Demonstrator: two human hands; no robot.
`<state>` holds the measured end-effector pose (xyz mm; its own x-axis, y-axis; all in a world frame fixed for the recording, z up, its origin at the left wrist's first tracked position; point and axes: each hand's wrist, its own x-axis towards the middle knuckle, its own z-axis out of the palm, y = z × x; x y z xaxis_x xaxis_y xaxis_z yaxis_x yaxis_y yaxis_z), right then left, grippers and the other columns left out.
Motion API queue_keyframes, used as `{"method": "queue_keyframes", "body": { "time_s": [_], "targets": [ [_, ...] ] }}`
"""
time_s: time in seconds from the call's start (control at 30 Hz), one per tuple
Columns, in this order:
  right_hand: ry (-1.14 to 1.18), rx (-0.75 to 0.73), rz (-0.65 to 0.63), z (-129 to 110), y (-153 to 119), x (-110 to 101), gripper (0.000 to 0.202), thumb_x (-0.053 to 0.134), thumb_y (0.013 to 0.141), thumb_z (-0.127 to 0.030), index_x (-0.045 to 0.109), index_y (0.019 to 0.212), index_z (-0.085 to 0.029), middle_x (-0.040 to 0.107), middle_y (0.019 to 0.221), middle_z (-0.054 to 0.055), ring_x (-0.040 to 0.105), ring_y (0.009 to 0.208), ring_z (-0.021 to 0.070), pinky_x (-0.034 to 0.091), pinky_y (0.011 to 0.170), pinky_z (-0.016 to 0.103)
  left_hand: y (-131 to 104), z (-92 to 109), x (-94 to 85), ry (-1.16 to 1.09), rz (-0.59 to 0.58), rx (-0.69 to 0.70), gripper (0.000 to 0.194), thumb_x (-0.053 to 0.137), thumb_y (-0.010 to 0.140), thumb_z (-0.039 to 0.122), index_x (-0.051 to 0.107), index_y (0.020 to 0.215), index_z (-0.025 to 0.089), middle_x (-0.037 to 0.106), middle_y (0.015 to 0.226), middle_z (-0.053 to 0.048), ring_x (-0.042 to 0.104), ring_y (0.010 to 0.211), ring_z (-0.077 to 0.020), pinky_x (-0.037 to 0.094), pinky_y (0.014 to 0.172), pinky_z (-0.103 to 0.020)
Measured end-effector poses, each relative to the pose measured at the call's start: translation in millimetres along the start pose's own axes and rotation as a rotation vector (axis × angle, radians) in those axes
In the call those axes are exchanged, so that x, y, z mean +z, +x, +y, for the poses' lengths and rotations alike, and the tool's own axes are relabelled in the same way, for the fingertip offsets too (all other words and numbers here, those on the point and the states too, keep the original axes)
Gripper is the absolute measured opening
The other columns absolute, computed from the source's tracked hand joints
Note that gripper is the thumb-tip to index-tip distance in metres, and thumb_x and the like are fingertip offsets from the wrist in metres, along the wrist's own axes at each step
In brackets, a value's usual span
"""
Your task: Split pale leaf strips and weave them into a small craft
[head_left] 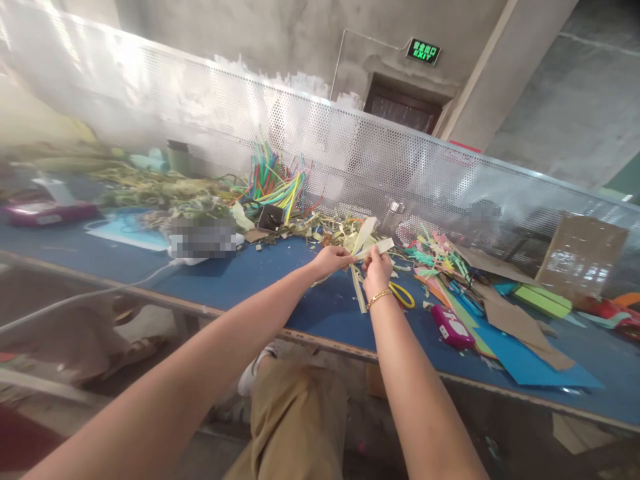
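Note:
Over the blue table, my left hand (333,260) pinches a bundle of crossed pale yellow-green strips (365,235), flat and leaf-like. My right hand (379,268), with a gold bracelet at the wrist, is closed on one of these strips just to the right, its end sticking out past the fingers. Another strip hangs down between the two hands. A yellow loop (403,295), which looks like a scissors handle, lies beside my right wrist. Whether its blades are there is hidden. Behind the hands are scattered pale strip scraps (345,232).
Bundled coloured stems (270,177) and a dark box (271,218) stand back left. A white power strip (205,245) trails a cable over the front edge. At right lie a magenta device (453,327), blue sheets (530,357) and brown cardboard (525,330). A perforated metal screen (320,140) runs behind.

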<state>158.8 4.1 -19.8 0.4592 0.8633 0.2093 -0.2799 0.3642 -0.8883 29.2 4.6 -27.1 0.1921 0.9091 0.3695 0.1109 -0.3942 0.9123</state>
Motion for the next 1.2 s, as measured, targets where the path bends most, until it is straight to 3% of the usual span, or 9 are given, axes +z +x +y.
{"method": "queue_keyframes", "body": {
  "time_s": [0.33,0.73,1.0,1.2],
  "targets": [
    [0.033,0.051,0.03,3,7,-5,0.024,0.056,0.082,-0.04,0.046,0.071,-0.02,0.044,0.054,-0.009,0.043,0.042,0.004,0.036,0.038,0.013,3,-2,-0.1,-0.097,-0.009,-0.038,0.037,0.072,0.062,0.048,0.054,0.056,0.015,0.054,0.048,0.001,0.043,0.045,-0.0081,0.033,0.049,-0.023],
    [0.16,0.212,0.097,-1,16,-8,0.015,0.05,0.085,-0.026,0.044,0.073,-0.02,0.042,0.05,-0.01,0.039,0.037,0.0041,0.033,0.036,0.014,-2,12,0.3,-0.216,-0.077,-0.016,0.039,0.072,0.06,0.046,0.047,0.054,0.017,0.047,0.047,0.003,0.038,0.046,-0.007,0.026,0.049,-0.023],
    [0.135,0.149,0.103,-1,17,-11,0.027,0.047,0.087,-0.029,0.034,0.065,-0.021,0.033,0.047,-0.011,0.033,0.034,0.0041,0.032,0.036,0.016,-2,14,-2.0,-0.266,-0.041,-0.032,0.037,0.072,0.06,0.039,0.043,0.05,0.017,0.042,0.047,0.005,0.037,0.046,-0.0069,0.027,0.049,-0.023],
    [0.266,0.265,0.135,-5,14,-10,0.027,0.047,0.089,-0.027,0.037,0.064,-0.02,0.033,0.045,-0.011,0.031,0.034,0.0038,0.029,0.036,0.015,-4,15,-1.0,-0.36,-0.075,-0.034,0.037,0.074,0.06,0.038,0.045,0.052,0.017,0.045,0.048,0.004,0.04,0.047,-0.0065,0.03,0.049,-0.022]
  ]
}}
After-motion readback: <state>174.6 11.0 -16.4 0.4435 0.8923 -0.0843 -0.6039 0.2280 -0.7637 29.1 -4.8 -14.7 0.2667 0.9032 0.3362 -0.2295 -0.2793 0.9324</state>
